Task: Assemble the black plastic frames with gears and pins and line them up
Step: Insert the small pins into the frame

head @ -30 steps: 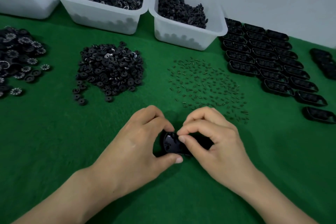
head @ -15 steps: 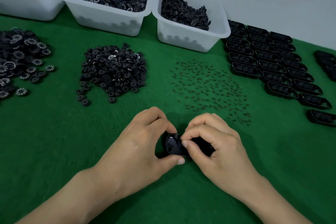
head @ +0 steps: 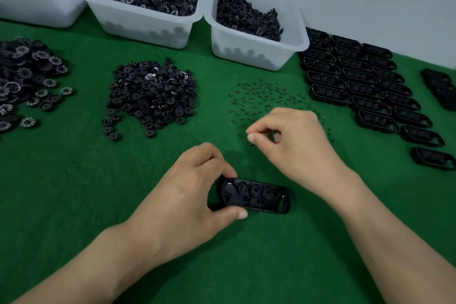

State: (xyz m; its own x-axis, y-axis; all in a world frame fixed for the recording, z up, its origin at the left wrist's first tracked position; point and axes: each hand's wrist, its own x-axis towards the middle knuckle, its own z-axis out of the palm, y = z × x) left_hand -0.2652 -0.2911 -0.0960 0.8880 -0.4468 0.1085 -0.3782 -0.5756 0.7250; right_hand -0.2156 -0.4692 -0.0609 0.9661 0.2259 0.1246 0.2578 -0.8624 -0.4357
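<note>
Your frame (head: 256, 196) lies on the mat (head: 74, 192) just before you, your left hand (head: 187, 195) gripping its left end. Behind it the pins (head: 261, 99) lie scattered, your right hand (head: 291, 136) over them, perhaps pinching one. Gear piles (head: 153, 96) sit left, tubs (head: 145, 29) behind them, rows of frames (head: 365, 86) right.

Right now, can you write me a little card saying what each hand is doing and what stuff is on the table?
Left hand: grips the left end of the black oblong plastic frame, gears seated inside
Right hand: fingertips pinched over the small dark scattered pins; pin held unclear
Middle: heap of black round gears
Right side: rows of black plastic frames
Table: green felt
</note>
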